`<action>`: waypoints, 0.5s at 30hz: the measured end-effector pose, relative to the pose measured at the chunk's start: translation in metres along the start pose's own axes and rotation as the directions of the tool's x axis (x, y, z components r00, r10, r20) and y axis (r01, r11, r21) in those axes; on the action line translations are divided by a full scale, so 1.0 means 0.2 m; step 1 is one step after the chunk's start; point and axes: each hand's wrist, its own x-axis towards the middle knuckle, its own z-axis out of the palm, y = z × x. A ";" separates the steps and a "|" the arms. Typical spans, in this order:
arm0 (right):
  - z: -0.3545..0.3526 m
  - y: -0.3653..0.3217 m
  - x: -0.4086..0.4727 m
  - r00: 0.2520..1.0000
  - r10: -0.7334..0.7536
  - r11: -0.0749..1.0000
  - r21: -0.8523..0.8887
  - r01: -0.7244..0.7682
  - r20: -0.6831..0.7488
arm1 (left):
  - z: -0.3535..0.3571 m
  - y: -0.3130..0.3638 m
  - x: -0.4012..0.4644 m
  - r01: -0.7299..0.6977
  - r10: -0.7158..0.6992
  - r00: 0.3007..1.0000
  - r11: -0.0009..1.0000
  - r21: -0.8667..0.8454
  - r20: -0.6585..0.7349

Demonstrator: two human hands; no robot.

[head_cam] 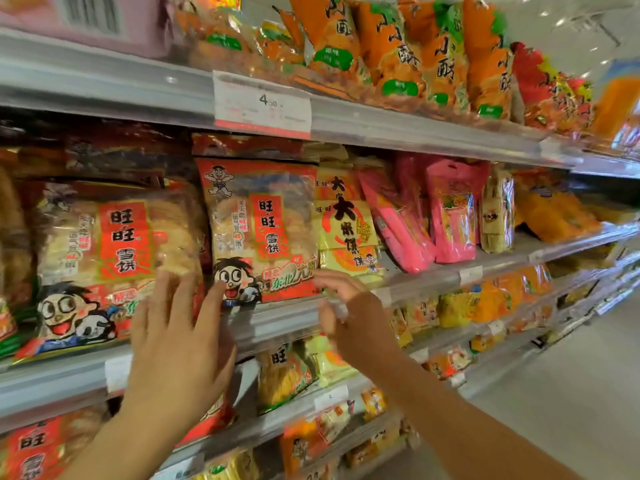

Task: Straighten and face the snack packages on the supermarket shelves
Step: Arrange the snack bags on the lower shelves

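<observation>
Left hand (180, 341) covers rice-cracker bag (110, 258) corner; pink package (86, 19) cropped; price tag (262, 105) blurred.

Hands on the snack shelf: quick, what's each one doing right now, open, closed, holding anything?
Left hand: open, fingers straight against the red rice cracker bags.
Right hand: fingers loosely curled at the shelf edge; grip cannot be told.

The price tag (262, 105) on the upper shelf rail reads "4.50". Two red rice-cracker bags, the large bag (104, 268) at left and the middle bag (261, 230), each show "旺旺 雪饼". The yellow bag (346, 223) beside them reads "大米饼". The orange bags (408, 53) above show "小酥".
</observation>
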 end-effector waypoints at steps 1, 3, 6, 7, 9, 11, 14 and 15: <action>-0.06 0.09 0.00 1.000 -0.007 0.997 -0.075 0.006 -0.014 | 0.01 0.05 0.01 -0.031 0.031 1.000 0.999 0.013 -0.002; -0.17 0.26 0.00 0.997 -0.033 0.987 -0.157 0.023 -0.064 | 0.04 0.17 0.03 -0.118 0.118 0.993 0.992 0.036 0.003; -0.28 0.54 -0.01 0.980 -0.137 0.966 -0.239 0.100 -0.144 | 0.12 0.38 0.09 -0.175 0.174 0.984 0.983 0.060 0.026; -0.31 0.63 0.00 0.978 -0.140 0.966 -0.236 0.102 -0.152 | 0.15 0.46 0.12 -0.180 0.178 0.983 0.982 0.061 0.033; -0.37 0.76 0.01 0.981 -0.136 0.973 -0.203 0.106 -0.139 | 0.21 0.63 0.18 -0.185 0.184 0.982 0.981 0.058 0.031; -0.42 0.87 0.01 0.969 -0.229 0.939 -0.284 0.195 -0.091 | 0.28 0.79 0.23 -0.190 0.188 0.981 0.980 0.059 0.038; -0.46 0.95 0.00 0.948 -0.314 0.890 -0.334 0.311 0.044 | 0.37 0.96 0.27 -0.173 0.167 0.983 0.980 0.097 0.070; -0.46 0.97 -0.01 0.946 -0.317 0.888 -0.327 0.323 0.074 | 0.39 0.99 0.27 -0.158 0.148 0.985 0.981 0.115 0.087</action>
